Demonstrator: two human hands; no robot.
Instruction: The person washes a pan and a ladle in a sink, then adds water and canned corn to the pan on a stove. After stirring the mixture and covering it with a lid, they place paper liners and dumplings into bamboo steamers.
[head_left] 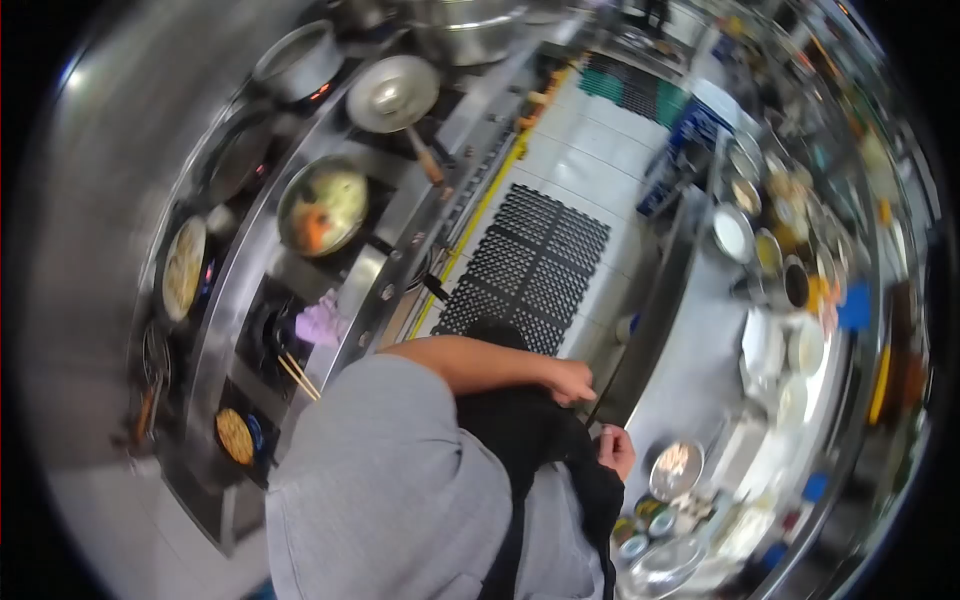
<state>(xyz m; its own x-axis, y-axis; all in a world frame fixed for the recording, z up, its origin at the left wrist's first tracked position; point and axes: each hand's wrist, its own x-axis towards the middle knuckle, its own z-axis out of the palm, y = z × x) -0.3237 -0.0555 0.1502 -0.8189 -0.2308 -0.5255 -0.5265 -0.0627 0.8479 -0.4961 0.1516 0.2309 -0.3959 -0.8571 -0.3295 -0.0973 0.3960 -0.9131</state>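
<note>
My left hand reaches across in front of my body, with its fingers curled. A thin dark strip shows by its fingertips, but I cannot make out what it is. Lower and to the right, my right hand is closed beside the black apron over my grey shirt. Whatever its fingers hold is hidden. The two hands are a short way apart, near the edge of the steel counter.
Along the left runs a stove with a pan of food, a lidded pan, a purple cloth and chopsticks. A black mat covers the aisle floor. Bowls, including a metal bowl, crowd the right counter.
</note>
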